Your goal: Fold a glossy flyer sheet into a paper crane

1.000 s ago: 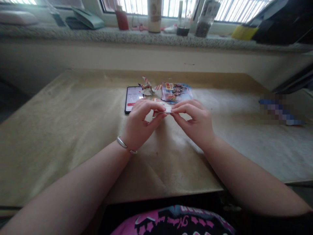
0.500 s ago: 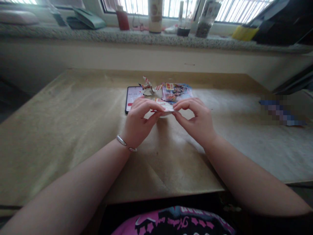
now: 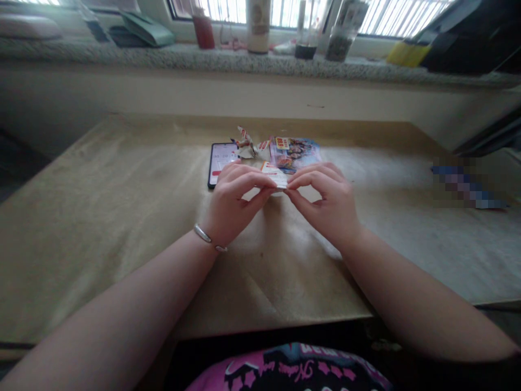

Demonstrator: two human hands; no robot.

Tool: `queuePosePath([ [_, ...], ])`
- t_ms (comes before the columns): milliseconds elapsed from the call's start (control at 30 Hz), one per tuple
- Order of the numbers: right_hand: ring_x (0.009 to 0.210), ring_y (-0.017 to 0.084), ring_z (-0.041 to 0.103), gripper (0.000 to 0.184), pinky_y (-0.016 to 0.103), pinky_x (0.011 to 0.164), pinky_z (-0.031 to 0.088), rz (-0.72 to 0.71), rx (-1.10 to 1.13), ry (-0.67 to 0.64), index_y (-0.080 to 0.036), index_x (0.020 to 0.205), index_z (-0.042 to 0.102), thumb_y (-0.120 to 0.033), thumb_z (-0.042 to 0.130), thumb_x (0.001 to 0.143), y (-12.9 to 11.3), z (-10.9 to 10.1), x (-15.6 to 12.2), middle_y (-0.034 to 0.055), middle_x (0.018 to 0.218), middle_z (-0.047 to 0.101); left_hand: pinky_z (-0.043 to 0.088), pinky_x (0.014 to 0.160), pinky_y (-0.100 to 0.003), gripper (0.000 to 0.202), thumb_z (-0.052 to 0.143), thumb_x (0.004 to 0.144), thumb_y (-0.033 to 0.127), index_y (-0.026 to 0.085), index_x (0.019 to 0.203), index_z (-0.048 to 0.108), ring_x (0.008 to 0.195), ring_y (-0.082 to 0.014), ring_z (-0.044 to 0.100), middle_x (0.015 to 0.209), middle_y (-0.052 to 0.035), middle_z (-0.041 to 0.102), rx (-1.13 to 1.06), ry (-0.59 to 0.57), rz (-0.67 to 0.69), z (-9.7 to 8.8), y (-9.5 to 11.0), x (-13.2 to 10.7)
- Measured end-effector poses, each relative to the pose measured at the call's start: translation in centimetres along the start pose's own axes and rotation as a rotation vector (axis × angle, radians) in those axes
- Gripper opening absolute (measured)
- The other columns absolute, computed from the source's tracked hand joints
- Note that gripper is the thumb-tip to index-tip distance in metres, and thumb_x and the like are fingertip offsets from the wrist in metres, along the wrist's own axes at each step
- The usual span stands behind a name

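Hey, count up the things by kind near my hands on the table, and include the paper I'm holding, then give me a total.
Smartphone: 1
Folded paper figure: 1
Printed flyer: 1
Folded paper piece, held by left hand and right hand: 1
Total: 4

Tan table (image 3: 101,228) with smartphone (image 3: 221,163), glossy flyer (image 3: 293,155)

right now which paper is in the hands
The small white and red strip, pinched between left hand and right hand; the twisted piece and photo flyer lie on the table.
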State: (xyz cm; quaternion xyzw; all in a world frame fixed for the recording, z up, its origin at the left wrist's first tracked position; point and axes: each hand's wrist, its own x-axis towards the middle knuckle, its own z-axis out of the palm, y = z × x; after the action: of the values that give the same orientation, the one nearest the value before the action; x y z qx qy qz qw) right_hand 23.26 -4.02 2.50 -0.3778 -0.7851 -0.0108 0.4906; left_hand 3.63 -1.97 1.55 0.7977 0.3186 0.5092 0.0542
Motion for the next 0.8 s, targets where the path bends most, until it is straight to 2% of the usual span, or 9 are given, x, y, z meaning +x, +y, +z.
queuePosePath([
  [233, 0.086, 0.020, 0.064, 0.006, 0.040, 0.084, 0.050, 0.026, 0.047, -0.009, -0.026, 0.081, 0.063, -0.020, 0.064, 0.082, 0.04, 0.10, -0.01, 0.0015, 0.084, 0.071, 0.047, 0.094, -0.038, 0.006, 0.064, 0.087, 0.029, 0.024, 0.083, 0.065, 0.082, -0.0160, 0.064, 0.085, -0.0004, 0.070, -0.011, 0.006, 0.014, 0.16, -0.12, -0.10],
  [433, 0.089, 0.020, 0.064, 0.007, 0.040, 0.085, 0.050, -0.041, 0.004, -0.017, -0.026, 0.081, 0.064, -0.021, 0.064, 0.085, -0.08, 0.06, -0.13, 0.0023, 0.087, 0.073, 0.032, 0.110, -0.044, 0.002, 0.066, 0.085, 0.028, 0.030, 0.084, 0.066, 0.086, -0.0163, 0.061, 0.085, 0.0051, 0.069, 0.222, -0.017, 0.170, -0.27, 0.01, 0.09],
  [667, 0.087, 0.019, 0.064, 0.008, 0.039, 0.086, 0.049, -0.050, 0.059, -0.007, -0.026, 0.082, 0.062, -0.018, 0.063, 0.082, 0.15, 0.29, -0.11, 0.0010, 0.086, 0.071, 0.034, 0.107, -0.042, 0.008, 0.064, 0.086, 0.033, 0.029, 0.080, 0.066, 0.083, -0.0163, 0.060, 0.083, 0.0036, 0.068, 0.191, -0.019, 0.096, -0.05, 0.00, 0.10],
  [800, 0.086, 0.018, 0.063, 0.009, 0.037, 0.083, 0.049, -0.060, 0.043, 0.005, -0.025, 0.079, 0.061, -0.017, 0.063, 0.083, 0.07, 0.33, 0.03, 0.0019, 0.087, 0.069, 0.030, 0.110, -0.043, 0.005, 0.065, 0.086, 0.031, 0.030, 0.082, 0.067, 0.086, -0.0163, 0.060, 0.083, 0.0045, 0.068, 0.203, -0.023, 0.121, 0.04, -0.14, -0.06],
])
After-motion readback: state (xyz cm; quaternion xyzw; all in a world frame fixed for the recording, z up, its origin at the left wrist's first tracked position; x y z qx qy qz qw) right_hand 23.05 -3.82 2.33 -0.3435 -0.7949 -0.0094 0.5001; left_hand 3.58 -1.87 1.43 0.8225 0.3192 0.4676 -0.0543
